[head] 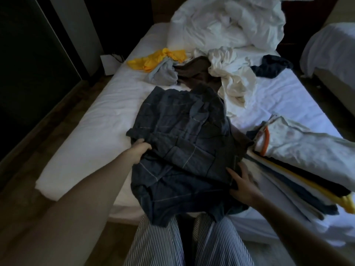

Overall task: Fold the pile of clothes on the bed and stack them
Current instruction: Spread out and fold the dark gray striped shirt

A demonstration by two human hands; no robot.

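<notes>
A dark blue checked shirt [184, 143] lies spread on the white bed [92, 135], its lower edge hanging over the near side. My left hand [137, 150] grips the shirt's left edge. My right hand [243, 186] holds its right edge, fingers curled on the cloth. A stack of folded clothes [299, 166] rests at the right, a white piece with orange trim on top. Unfolded clothes lie further back: a yellow garment [159, 58], a grey one [163, 73], a brown one [194, 73], a cream-white one [234, 77] and a dark navy one [270, 67].
A crumpled white duvet [226, 22] fills the head of the bed. A second bed [330, 48] stands at the far right. Dark floor [38, 135] runs along the left side. My legs in striped trousers [188, 242] stand against the near edge.
</notes>
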